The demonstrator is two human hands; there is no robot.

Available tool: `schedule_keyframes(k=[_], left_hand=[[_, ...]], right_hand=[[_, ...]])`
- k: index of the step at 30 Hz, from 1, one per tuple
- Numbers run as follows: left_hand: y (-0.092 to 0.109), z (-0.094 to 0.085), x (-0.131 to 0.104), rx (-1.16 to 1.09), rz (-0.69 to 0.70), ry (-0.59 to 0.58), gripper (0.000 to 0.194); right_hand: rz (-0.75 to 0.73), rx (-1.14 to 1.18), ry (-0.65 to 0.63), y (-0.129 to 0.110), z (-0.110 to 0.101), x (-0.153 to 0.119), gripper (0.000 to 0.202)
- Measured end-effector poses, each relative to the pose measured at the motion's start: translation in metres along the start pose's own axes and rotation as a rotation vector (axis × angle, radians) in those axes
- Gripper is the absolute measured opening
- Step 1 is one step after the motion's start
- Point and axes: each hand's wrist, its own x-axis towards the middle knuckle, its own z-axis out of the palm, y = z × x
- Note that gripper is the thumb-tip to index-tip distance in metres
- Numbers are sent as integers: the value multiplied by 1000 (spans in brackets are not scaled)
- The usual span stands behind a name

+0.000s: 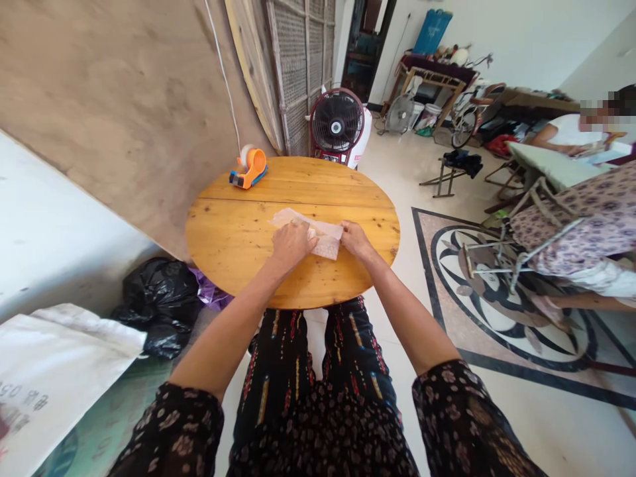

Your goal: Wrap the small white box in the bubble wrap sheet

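A piece of clear, textured plastic that looks like bubble wrap (328, 248) lies on the round wooden table (223, 245) in front of me. My left hand (292, 242) is closed over its left part, fingers curled, with a small whitish thing (311, 234) showing by the thumb; its kind is too small to make out. At the right edge of the wrap, my right hand (355, 238) pinches the plastic between thumb and fingers. An orange tape dispenser (254, 165) with a roll of tape stands at the table's far left.
A dark red fan (338, 122) stands just behind the table. Black plastic bags (161, 295) and a white sack (59, 358) lie to the left. On the right, a person (561, 132) sits at another table, and someone in a patterned garment (591, 212) is nearer.
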Motion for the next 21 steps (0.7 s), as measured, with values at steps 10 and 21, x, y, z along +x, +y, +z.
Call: schedule_keyframes(k=[10, 21], left_hand=[[-1, 0, -1, -24, 12, 8, 38], [1, -3, -1, -9, -4, 0, 43]], right_hand=[[27, 7, -7, 5, 1, -14, 30], [6, -30, 12, -5, 8, -16, 27]])
